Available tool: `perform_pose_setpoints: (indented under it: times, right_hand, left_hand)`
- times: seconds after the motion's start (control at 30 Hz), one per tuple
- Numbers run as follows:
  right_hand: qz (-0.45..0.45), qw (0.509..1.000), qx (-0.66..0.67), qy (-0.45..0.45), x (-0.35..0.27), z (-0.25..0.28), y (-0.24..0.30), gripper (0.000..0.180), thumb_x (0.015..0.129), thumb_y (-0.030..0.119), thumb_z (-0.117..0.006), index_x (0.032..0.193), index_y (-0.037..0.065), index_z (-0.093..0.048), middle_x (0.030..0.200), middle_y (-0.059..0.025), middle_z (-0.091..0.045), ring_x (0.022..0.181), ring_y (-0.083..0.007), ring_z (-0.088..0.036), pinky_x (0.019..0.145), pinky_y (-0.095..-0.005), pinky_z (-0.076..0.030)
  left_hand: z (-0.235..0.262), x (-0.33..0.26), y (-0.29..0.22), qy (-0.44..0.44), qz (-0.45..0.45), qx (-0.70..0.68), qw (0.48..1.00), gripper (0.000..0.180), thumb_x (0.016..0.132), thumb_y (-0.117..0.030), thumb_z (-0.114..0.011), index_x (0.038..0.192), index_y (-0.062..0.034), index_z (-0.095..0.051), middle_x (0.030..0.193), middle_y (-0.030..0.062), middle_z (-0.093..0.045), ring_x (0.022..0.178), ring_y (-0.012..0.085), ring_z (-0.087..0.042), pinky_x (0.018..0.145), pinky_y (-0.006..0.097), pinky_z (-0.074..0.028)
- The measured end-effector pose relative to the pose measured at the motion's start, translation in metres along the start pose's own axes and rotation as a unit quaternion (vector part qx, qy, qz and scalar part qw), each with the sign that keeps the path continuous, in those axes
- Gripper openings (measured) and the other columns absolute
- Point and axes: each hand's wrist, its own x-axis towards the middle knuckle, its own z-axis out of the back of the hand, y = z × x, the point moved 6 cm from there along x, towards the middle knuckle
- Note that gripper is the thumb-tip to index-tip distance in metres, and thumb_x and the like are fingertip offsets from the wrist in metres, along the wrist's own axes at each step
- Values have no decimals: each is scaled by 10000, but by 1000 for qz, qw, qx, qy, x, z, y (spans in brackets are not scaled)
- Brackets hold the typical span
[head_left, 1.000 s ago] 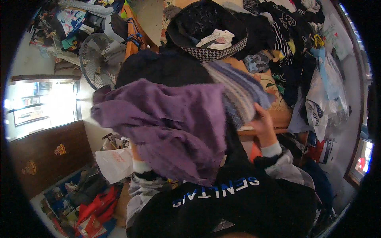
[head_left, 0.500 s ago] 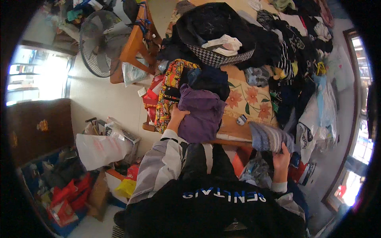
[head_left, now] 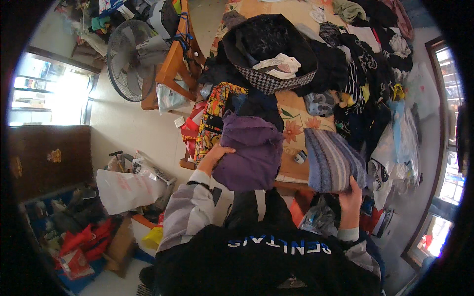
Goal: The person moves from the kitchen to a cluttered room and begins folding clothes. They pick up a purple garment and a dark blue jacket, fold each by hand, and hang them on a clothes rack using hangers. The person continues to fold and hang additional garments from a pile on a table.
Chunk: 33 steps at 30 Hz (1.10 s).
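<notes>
My left hand (head_left: pixel 217 156) is closed on the left edge of a folded purple cloth (head_left: pixel 249 154), its thumb lying on top. A blue and grey striped knit cloth (head_left: pixel 330 160) is gripped at its near right corner by my right hand (head_left: pixel 351 199); the fingers underneath are hidden. The striped cloth stands tilted over the bed's near edge, beside the flowered sheet (head_left: pixel 291 129). Just beyond the purple cloth sits a yellow, red and black patterned bag (head_left: pixel 210 121) with dark clothes (head_left: pixel 259 106) in it. A small grey and white item (head_left: pixel 300 157) lies between the two cloths.
A houndstooth fabric bin (head_left: pixel 276 85) with dark and white clothes stands farther back. Piled clothes (head_left: pixel 365 74) cover the bed's right side. At left are a fan (head_left: pixel 129 61), a wooden chair (head_left: pixel 173 69) and a white plastic bag (head_left: pixel 129 190). Clear plastic bags (head_left: pixel 405 133) hang at right.
The striped cloth has been raised and opened out, showing more of its face. The purple cloth has come slightly nearer to me in my left hand. The whole view has shifted a little.
</notes>
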Motion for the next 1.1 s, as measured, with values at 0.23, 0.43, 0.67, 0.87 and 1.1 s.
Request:
perform_pose_setpoints:
  times: [0.23, 0.43, 0.67, 0.87, 1.1]
  right_hand:
    - [29, 996, -23, 80, 11, -99, -3, 454, 817, 18, -630, 1248, 49, -490, 1209, -96, -558, 1103, -261, -538, 961, -422, -435]
    - [-41, 970, 26, 237, 10, -188, -41, 417, 857, 76, -609, 1247, 12, -475, 1193, -117, -573, 1080, -271, -570, 935, -413, -470]
    - [-220, 944, 24, 246, -19, -191, -220, 549, 863, 102, -635, 1333, 58, -354, 1288, -105, -463, 1163, -313, -500, 982, -518, -433]
    - [-506, 805, -135, 278, -29, -128, -345, 265, 880, 145, -629, 1088, 29, -511, 1052, -129, -590, 957, -305, -633, 797, -419, -548]
    - [-337, 879, -246, 230, 21, -95, -281, 290, 893, 243, -614, 1107, 67, -531, 980, -87, -631, 826, -186, -637, 726, -350, -559]
  left_hand:
    - [33, -173, -70, -93, -10, -77, 993, 528, 698, -65, -699, 1195, 16, -542, 1060, 145, -625, 896, 278, -634, 815, 373, -520]
    - [61, -342, -107, -274, -148, -214, 926, 474, 751, -159, -659, 1175, 21, -546, 1081, 128, -605, 922, 256, -609, 817, 368, -506]
    - [111, -378, -142, -257, -220, -134, 931, 518, 735, -150, -687, 1197, 22, -524, 1119, 131, -582, 974, 261, -581, 857, 364, -476]
    - [148, -342, -128, -216, -180, -94, 955, 572, 728, -138, -697, 1236, 20, -488, 1162, 143, -559, 1011, 273, -564, 884, 371, -459]
    - [168, -188, -62, -119, -96, -39, 987, 637, 720, -124, -708, 1282, 19, -446, 1212, 157, -533, 1054, 287, -543, 914, 379, -439]
